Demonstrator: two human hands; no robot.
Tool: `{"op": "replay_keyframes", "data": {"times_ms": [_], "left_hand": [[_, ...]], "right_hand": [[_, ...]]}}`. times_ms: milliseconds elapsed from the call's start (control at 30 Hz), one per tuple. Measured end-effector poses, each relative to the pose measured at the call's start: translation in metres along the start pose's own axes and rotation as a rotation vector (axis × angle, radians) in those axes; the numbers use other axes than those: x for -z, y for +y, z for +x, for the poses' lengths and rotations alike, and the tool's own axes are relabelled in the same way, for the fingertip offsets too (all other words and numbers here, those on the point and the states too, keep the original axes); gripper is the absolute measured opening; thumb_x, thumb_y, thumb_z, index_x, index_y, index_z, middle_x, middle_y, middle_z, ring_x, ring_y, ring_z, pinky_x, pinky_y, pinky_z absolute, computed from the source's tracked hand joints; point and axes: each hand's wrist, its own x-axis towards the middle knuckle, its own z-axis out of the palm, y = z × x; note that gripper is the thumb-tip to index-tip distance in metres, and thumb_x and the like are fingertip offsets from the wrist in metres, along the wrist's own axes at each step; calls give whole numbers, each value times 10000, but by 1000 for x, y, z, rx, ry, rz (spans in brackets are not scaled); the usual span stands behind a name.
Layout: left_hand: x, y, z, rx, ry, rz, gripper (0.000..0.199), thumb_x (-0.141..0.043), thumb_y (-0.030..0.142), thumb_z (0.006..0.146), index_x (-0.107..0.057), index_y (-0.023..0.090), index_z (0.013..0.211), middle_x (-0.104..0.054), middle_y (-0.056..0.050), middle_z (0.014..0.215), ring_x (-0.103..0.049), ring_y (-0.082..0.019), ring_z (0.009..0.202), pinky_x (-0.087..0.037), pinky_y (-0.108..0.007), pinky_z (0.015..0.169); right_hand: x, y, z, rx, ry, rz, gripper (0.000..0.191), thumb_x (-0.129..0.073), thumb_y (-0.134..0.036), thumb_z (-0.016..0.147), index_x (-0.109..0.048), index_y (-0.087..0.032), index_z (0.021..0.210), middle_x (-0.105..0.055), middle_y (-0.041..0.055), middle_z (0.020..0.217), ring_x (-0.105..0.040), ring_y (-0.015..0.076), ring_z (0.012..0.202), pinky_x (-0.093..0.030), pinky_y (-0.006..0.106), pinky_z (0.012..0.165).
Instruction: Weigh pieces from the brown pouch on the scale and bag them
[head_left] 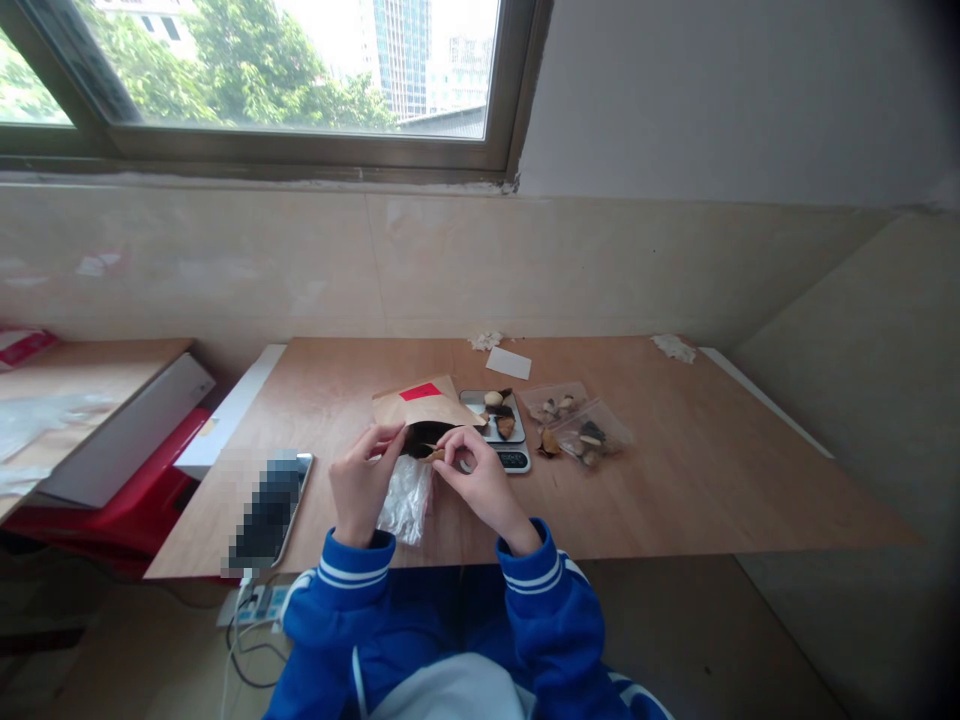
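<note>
Head view has you sitting at a plywood desk (pixel 712 480) under a window, with both hands close together near the middle of it. Your right hand (pixel 484 485) has its fingers (pixel 452 443) clenched in a tight pinch on a small brown dried piece (pixel 433 455), right at the mouth of a kraft paper envelope (pixel 427 403) with a red label on it. Your left hand (pixel 362 485) sits just opposite, fingers (pixel 386 437) curled in at the envelope's edge, though I can't tell if they're really gripping it or just steadying it. Dark contents show in the envelope's opening, and the pinch makes sense: a bit that small needs fingertips, not a full grip. A crumpled clear plastic bag (pixel 406 500) lies under your hands, seemingly touching the envelope's lower edge. Just beside your right hand is a digital scale (pixel 514 459) loaded with dried pieces, then two zip bags (pixel 577 425) of similar bits, all within easy reach on that side. Your phone (pixel 268 512), its screen pixelated, is parked off to the left, out of your way.
</note>
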Motion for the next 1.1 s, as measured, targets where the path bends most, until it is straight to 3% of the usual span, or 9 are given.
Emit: {"op": "replay_keyframes", "data": {"times_ms": [100, 200, 333, 467, 633, 767, 900, 1033, 1100], "left_hand": [[2, -3, 3, 24, 30, 17, 203, -633, 446, 827, -717, 262, 814, -739, 23, 789, -681, -144, 634, -505, -223, 604], [6, -9, 7, 39, 90, 49, 225, -639, 468, 816, -715, 257, 799, -728, 22, 738, -674, -151, 611, -502, -233, 596], [10, -15, 11, 64, 153, 69, 241, -639, 475, 812, -712, 246, 799, -717, 17, 702, -670, -159, 598, -501, -243, 597], [12, -14, 11, 90, 164, 83, 240, -638, 471, 815, -712, 244, 809, -711, 15, 692, -661, -155, 584, -498, -242, 594], [11, -12, 8, 105, 137, 90, 249, -637, 479, 817, -708, 240, 822, -701, 20, 671, -664, -152, 588, -489, -234, 584], [11, -13, 6, 107, 111, 74, 256, -631, 479, 822, -704, 234, 827, -709, 13, 693, -674, -154, 614, -491, -228, 583], [9, -12, 7, 109, 112, 63, 256, -632, 475, 820, -703, 230, 819, -714, 7, 705, -675, -157, 617, -492, -229, 584], [0, -9, 6, 126, 88, 51, 249, -631, 474, 821, -701, 235, 818, -714, 12, 703, -679, -156, 623, -483, -226, 593], [-5, -7, 5, 134, 60, 37, 243, -626, 470, 827, -698, 238, 827, -716, 14, 712, -682, -154, 629, -479, -222, 596]], "right_hand": [[17, -7, -7, 14, -5, 42, 182, -639, -288, 785, -486, -227, 710, -586, 50, 942, -598, 191, 962, -522, 337, 843], [37, -3, -10, 26, 128, 87, 214, -660, -338, 777, -471, -242, 747, -594, 53, 947, -602, 206, 984, -515, 385, 894], [65, 30, 5, 12, 381, 78, 242, -680, -368, 754, -492, -238, 833, -609, 65, 979, -610, 212, 982, -507, 402, 900], [79, 72, 44, -37, 366, -84, 266, -689, -388, 720, -547, -206, 852, -634, 56, 890, -618, 194, 840, -521, 373, 815], [69, 95, 85, -13, 207, -406, 84, -554, -258, 767, -589, -192, 805, -656, 46, 873, -607, 184, 847, -491, 335, 804], [66, 95, 88, 0, 152, -562, 109, -492, -163, 758, -591, -197, 789, -653, 51, 883, -589, 207, 904, -454, 377, 876], [57, 78, 58, 84, 326, -509, 128, -470, -198, 825, -594, -196, 857, -630, 80, 931, -569, 226, 944, -443, 401, 900], [18, 48, 8, 126, 638, -291, 149, -387, -227, 921, -534, -222, 898, -589, 69, 895, -575, 200, 863, -489, 359, 808], [-6, 34, -11, 228, 526, -276, 173, -381, -187, 925, -546, -229, 897, -585, 61, 882, -580, 194, 872, -495, 356, 821]]}}
